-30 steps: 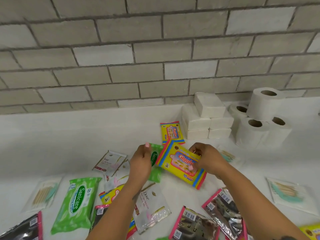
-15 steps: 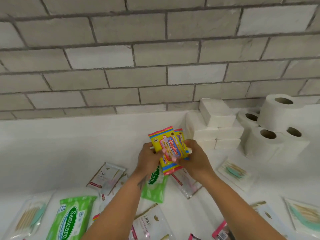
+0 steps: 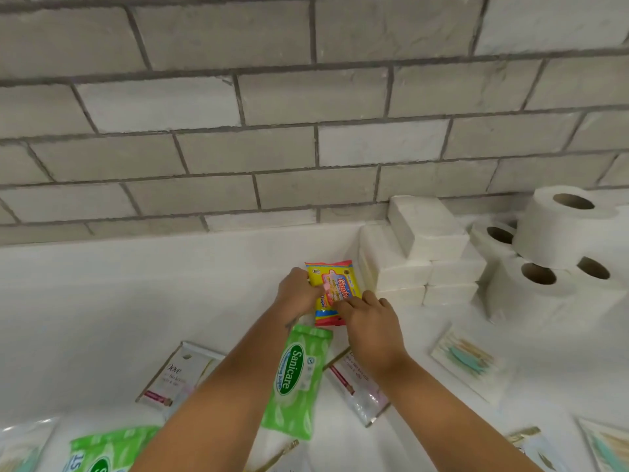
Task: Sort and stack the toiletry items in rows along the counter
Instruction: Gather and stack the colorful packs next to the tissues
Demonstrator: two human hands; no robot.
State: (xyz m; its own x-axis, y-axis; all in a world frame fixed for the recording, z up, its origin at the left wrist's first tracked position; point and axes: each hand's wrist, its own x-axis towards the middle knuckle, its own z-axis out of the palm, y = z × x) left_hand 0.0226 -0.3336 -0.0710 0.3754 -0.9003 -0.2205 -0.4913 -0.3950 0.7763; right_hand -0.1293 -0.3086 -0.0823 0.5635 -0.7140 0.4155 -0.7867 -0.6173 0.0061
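- Left hand [image 3: 296, 294] grips the left edge of the yellow Giggles wipes pack [image 3: 335, 288], fingers curled round the side.
- Right hand [image 3: 369, 327] is on the pack's lower right; fingertips [image 3: 343, 306] press or pinch the front face. Thumb is hidden, so the exact hold can't be told.
- Pack sits at the back of the white counter [image 3: 136, 301], near the wall base, just beside the folded tissue stack [image 3: 418, 264]. Looks laid on a second yellow pack beneath, but that is hard to confirm.
- Handling guess: soft film pouch, light, squashy, a bit slick. Best held by the long side edges or the sealed ends, not the middle flap; it will flex if pinched at one corner.
- Risk guess: a slippery wrapper could slide off a stack, so square it with both hands before letting go.
- Step guess: placing and aligning this pack to start a wipes row next to the tissues.
- Toilet rolls [image 3: 551, 253] are piled right of the tissue stack, one on top of the others.
- Green Sanicare pack [image 3: 294, 379] lies between the forearms, unsorted; a second green pack [image 3: 102, 451] is at bottom left.
- Dove sachets [image 3: 177, 373] lie flat left of the arms, with another partly under the right forearm.
- Cotton-bud packs [image 3: 466, 359] lie flat at right, well apart from the hands.
- Much is left loose on the counter; sorting looks early to midway.
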